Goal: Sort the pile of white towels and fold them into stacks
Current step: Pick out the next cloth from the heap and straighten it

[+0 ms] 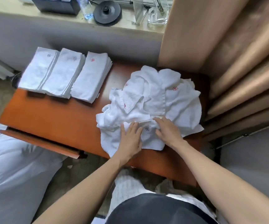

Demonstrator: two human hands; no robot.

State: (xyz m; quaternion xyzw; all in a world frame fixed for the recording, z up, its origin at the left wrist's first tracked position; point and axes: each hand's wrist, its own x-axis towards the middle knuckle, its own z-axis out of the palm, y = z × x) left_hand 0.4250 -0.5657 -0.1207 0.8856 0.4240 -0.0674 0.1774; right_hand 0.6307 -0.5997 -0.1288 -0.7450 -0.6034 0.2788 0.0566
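Orange-brown table (49,115) before you: your left hand (131,139) and right hand (167,131) press flat, fingers spread, on the towel pile's (154,101) near edge; three folded stacks (66,75) lie beyond, leftward.

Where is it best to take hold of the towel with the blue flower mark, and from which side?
Probably pinch the blue-marked towel at its near edge, coming from the person's side: that edge lies free on the table; the pile covers its far part.
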